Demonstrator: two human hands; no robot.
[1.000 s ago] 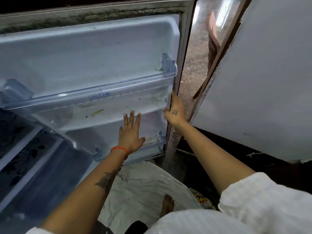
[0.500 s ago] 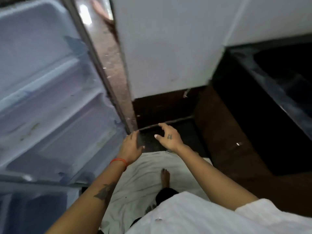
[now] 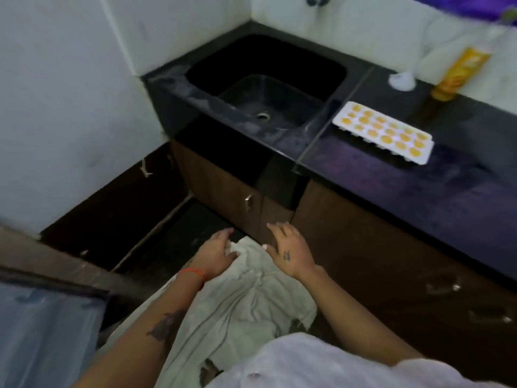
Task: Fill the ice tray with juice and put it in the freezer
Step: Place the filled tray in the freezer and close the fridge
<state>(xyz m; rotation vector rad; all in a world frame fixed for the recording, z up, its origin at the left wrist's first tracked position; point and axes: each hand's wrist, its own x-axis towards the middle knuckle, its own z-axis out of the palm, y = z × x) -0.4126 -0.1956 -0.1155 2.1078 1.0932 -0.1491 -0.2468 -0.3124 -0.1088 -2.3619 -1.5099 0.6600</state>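
A white ice tray (image 3: pixel 383 133) with its cells full of orange juice lies on the black counter (image 3: pixel 419 197), just right of the sink. A yellow juice carton (image 3: pixel 458 71) stands behind it near the wall. My left hand (image 3: pixel 216 254) and my right hand (image 3: pixel 289 249) hover low in front of the cabinet, both empty with fingers apart, well below and to the left of the tray. The open freezer door (image 3: pixel 42 331) shows at the bottom left corner.
A black sink (image 3: pixel 268 79) with a tap (image 3: pixel 314 0) above it fills the counter's left end. A small white cap (image 3: pixel 401 79) lies beside the carton. Brown cabinet doors (image 3: pixel 237 197) stand below the counter. White wall is on the left.
My view has swung right, from the open freezer door to the sink and counter. Both hands came off the door and now hang free in front of the cabinet.
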